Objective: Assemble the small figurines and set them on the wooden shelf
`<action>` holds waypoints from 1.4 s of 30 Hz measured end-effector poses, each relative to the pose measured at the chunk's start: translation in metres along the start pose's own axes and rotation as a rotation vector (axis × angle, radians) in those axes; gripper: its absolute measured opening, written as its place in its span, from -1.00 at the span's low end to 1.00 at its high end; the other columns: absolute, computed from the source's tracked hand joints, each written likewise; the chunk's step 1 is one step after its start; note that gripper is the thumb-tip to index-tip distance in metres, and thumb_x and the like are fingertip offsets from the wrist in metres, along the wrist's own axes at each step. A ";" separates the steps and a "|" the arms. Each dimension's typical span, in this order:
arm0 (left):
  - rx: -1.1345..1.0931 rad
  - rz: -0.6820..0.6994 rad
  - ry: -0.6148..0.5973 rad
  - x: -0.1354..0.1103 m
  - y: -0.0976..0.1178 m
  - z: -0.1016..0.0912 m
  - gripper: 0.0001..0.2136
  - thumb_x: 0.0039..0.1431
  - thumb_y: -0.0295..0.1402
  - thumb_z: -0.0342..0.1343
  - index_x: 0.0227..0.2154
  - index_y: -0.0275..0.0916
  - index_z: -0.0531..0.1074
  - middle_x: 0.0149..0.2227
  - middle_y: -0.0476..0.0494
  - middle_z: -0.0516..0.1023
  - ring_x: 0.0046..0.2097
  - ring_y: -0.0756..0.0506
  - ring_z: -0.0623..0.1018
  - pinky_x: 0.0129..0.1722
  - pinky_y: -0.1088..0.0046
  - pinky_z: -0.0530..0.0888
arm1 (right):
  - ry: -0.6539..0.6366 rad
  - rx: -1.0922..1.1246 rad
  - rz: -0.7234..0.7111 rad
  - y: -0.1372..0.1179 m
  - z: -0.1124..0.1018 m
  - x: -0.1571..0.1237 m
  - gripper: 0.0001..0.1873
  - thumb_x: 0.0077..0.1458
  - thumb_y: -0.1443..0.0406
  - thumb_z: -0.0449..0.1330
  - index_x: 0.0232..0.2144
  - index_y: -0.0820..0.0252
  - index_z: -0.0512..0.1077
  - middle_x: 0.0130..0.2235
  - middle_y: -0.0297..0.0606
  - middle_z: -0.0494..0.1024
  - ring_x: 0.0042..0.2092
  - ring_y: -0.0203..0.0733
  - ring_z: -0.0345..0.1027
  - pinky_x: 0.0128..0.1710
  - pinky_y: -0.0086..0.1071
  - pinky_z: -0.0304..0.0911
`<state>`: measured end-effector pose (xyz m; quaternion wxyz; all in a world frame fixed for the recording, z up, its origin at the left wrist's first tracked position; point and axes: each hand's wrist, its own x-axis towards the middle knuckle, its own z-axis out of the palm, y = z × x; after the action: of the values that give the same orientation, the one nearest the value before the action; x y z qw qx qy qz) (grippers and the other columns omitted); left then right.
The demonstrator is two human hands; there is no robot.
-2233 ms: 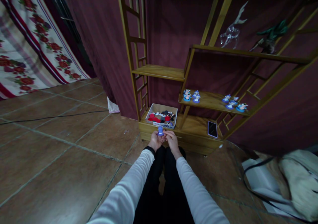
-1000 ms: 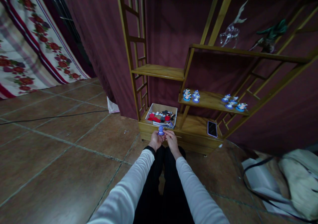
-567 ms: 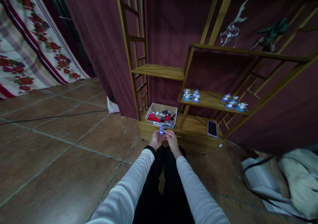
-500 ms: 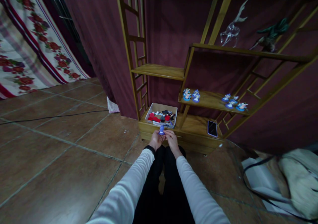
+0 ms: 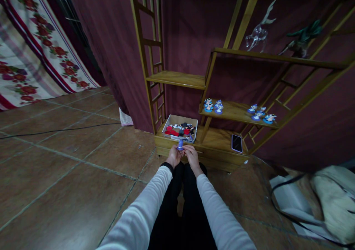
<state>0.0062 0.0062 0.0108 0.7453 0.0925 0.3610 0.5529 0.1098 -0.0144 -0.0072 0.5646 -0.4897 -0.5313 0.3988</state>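
A small blue figurine (image 5: pixel 180 145) is pinched between my two hands just in front of the lowest shelf board. My left hand (image 5: pixel 173 156) is closed around its left side and my right hand (image 5: pixel 191 155) is closed on its right side. Right behind them an open cardboard box (image 5: pixel 181 128) holds several red, black and blue pieces. Similar blue figurines stand on the middle shelf in two groups, one to the left (image 5: pixel 213 106) and one to the right (image 5: pixel 261 114).
The wooden shelf unit (image 5: pixel 177 80) stands against a dark red curtain. A phone (image 5: pixel 236 143) lies on the bottom board. A glass deer (image 5: pixel 259 31) and a green ornament (image 5: pixel 303 39) stand on the top shelf. A beige bag (image 5: pixel 330 202) lies on the tiled floor at right.
Both hands stay together on the blue figurine at the same spot; only slight shifts of the fingers and of the view.
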 end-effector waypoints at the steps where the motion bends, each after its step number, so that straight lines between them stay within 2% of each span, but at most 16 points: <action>1: 0.006 0.003 0.003 -0.001 0.000 0.001 -0.87 0.04 -0.45 -0.14 -0.44 -0.31 0.31 -0.63 -0.08 0.38 -0.65 0.01 0.39 -0.65 0.55 0.36 | -0.001 -0.001 0.003 0.000 0.000 0.000 -0.67 -0.08 0.34 0.04 -0.30 0.05 0.55 -0.12 -0.26 0.45 -0.13 -0.18 0.33 -0.14 -0.31 0.30; 6: 0.044 0.016 0.023 -0.004 0.000 0.005 -0.87 0.03 -0.48 -0.13 -0.44 -0.31 0.32 -0.65 -0.06 0.37 -0.66 0.02 0.39 -0.65 0.57 0.36 | 0.008 0.002 0.007 -0.002 0.000 0.000 -0.68 -0.07 0.32 0.07 -0.28 0.03 0.55 -0.12 -0.26 0.46 -0.13 -0.18 0.33 -0.17 -0.33 0.31; 12: 0.089 0.020 0.030 -0.007 0.000 0.008 -0.88 0.02 -0.48 -0.11 -0.43 -0.31 0.33 -0.64 -0.05 0.37 -0.65 0.01 0.39 -0.63 0.54 0.39 | 0.001 0.082 0.058 -0.001 0.000 0.001 -0.68 -0.09 0.30 0.07 -0.29 0.08 0.55 -0.09 -0.23 0.44 -0.19 -0.19 0.35 -0.29 -0.37 0.34; 26: 0.096 0.023 0.049 -0.006 -0.002 0.008 -0.92 0.01 -0.50 -0.06 -0.44 -0.31 0.32 -0.65 -0.03 0.35 -0.65 0.03 0.39 -0.60 0.54 0.40 | 0.009 0.042 0.045 -0.006 0.000 -0.001 -0.74 -0.07 0.31 0.07 -0.43 0.11 0.57 -0.18 -0.24 0.50 -0.19 -0.17 0.37 -0.17 -0.31 0.31; 33: 0.083 0.049 0.047 -0.004 -0.004 0.007 -0.91 0.02 -0.50 -0.07 -0.42 -0.30 0.32 -0.62 -0.02 0.36 -0.63 0.03 0.39 -0.62 0.57 0.39 | 0.021 0.004 0.012 -0.014 -0.001 -0.004 -0.72 -0.05 0.30 0.08 -0.33 0.05 0.56 -0.17 -0.28 0.49 -0.13 -0.17 0.34 -0.14 -0.32 0.30; 42: 0.086 0.058 0.012 -0.007 -0.003 0.007 -0.91 0.03 -0.52 -0.06 -0.41 -0.30 0.32 -0.61 -0.02 0.37 -0.62 0.04 0.40 -0.61 0.56 0.40 | 0.028 0.012 0.028 -0.009 -0.001 -0.001 -0.70 -0.07 0.31 0.07 -0.31 0.05 0.56 -0.15 -0.27 0.48 -0.13 -0.16 0.34 -0.14 -0.31 0.31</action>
<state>0.0125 0.0006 0.0172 0.7222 0.1317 0.3859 0.5587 0.1099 -0.0174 0.0015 0.5694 -0.4991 -0.5141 0.4030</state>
